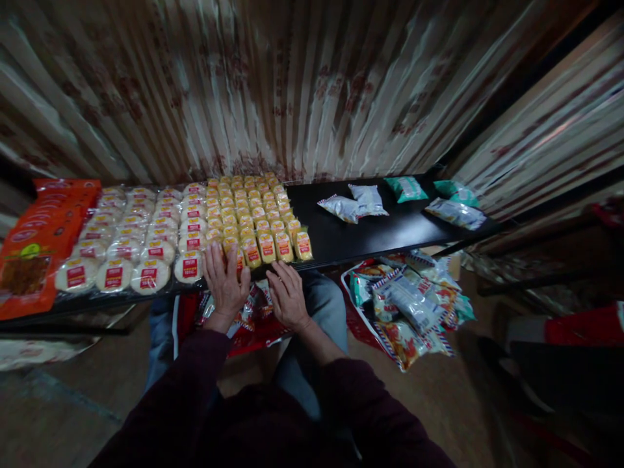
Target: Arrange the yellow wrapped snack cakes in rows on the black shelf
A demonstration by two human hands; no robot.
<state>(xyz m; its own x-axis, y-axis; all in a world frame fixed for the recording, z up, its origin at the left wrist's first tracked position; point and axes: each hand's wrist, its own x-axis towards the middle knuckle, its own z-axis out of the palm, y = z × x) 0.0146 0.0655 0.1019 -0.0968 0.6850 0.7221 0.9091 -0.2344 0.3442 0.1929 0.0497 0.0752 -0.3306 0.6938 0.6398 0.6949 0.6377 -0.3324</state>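
Rows of small yellow wrapped snack cakes [266, 247] stand on the black shelf [341, 237]. Left of them are rows of round white wrapped rice crackers or cakes [151, 266] with red labels. My left hand [225, 279] lies with fingers stretched over the front of the leftmost yellow packs, partly hiding them. At the shelf's front edge, my right hand [287, 292] is palm down with fingers extended, just below the front yellow packs. Neither hand shows anything gripped.
Orange bags [49, 227] lie at the shelf's left end. Silver-blue pillow bags [368, 200] and green bags [405, 188] lie to the right. Under the shelf, a red basket [353, 299] overflows with bags [409, 299]; another red basket [258, 344] sits beneath my hands. Striped plastic sheeting [273, 84] hangs behind.
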